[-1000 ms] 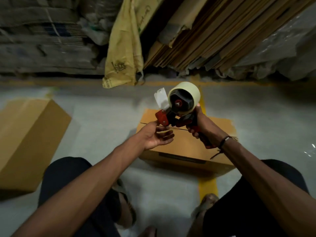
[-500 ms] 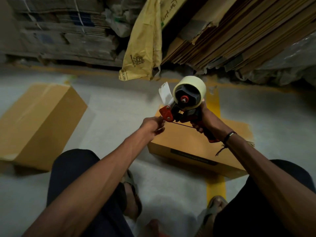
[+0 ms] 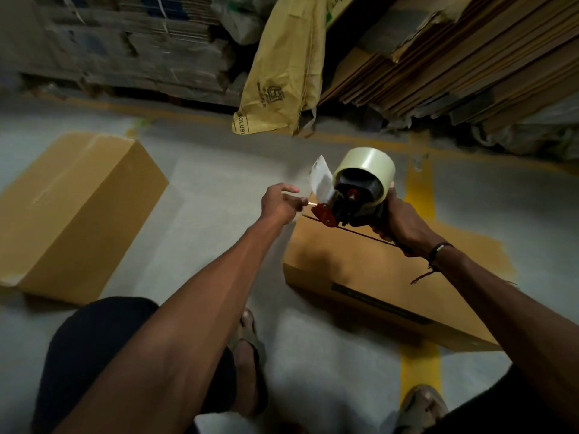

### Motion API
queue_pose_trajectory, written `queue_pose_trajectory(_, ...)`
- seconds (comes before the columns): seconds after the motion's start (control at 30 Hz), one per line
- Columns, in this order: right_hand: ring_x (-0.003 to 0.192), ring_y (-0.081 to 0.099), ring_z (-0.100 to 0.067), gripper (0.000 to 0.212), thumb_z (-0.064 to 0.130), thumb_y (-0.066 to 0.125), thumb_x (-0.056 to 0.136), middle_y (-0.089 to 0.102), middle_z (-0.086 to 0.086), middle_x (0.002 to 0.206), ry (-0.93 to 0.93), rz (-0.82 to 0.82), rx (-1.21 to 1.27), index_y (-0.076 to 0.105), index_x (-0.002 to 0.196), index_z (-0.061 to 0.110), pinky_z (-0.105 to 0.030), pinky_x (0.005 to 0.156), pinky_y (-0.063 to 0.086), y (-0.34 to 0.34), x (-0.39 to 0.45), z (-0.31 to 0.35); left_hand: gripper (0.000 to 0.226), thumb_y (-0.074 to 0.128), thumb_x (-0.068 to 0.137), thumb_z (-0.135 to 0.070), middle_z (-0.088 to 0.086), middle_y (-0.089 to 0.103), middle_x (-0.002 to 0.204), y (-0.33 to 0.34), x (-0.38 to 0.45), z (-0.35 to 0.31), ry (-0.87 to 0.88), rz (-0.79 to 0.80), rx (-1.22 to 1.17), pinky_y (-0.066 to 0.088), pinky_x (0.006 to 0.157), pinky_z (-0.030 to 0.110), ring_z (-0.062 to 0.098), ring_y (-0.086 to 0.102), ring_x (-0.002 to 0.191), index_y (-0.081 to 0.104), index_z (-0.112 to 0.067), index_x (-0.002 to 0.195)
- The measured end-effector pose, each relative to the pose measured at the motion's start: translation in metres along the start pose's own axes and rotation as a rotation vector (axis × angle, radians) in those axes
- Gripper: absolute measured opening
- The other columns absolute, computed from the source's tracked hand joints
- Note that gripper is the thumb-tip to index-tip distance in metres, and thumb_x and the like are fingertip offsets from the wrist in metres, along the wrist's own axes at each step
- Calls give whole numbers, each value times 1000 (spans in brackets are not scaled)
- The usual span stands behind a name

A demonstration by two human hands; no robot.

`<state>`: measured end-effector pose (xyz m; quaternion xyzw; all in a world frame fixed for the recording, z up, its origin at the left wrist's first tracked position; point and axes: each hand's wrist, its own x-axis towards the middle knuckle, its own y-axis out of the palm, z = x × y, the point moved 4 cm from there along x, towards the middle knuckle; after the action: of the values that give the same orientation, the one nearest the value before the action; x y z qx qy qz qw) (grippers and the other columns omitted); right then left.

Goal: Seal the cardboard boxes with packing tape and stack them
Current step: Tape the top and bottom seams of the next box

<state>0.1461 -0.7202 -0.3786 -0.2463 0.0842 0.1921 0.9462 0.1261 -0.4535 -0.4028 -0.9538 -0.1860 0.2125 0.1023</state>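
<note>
Tape dispenser [image 3: 351, 202] is held above the near cardboard box [image 3: 369, 270] on the floor, gripped by the right hand [image 3: 396, 222]. Tape end is pinched at the dispenser's front by the left hand [image 3: 280, 203]. A second box [image 3: 75, 208] is seen well apart, leftward.

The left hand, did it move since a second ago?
Yes. The left hand shifted left, off the box it hovered over, and now pinches at the tape end beside the tape dispenser.
</note>
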Motion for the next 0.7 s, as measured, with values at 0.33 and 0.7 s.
queue_pose_trajectory(0.33,59,54,-31,35,28,30,112,60,-5,66,93,-149,-391,52,104,2,-35,55,36,-3,56,-106,24,79,91,-15,4,74,95,1,81,68,67,-88,179,57,76,35,22,73,91,60,-22,103)
queue_pose_trajectory(0.7,59,35,-11,54,33,30,112,44,4,66,115,-141,-627,56,117,-14,-34,56,21,19,83,-136,26,81,88,-28,-6,71,91,18,125,117,37,-99,271,53,98,54,22,71,93,55,-30,93)
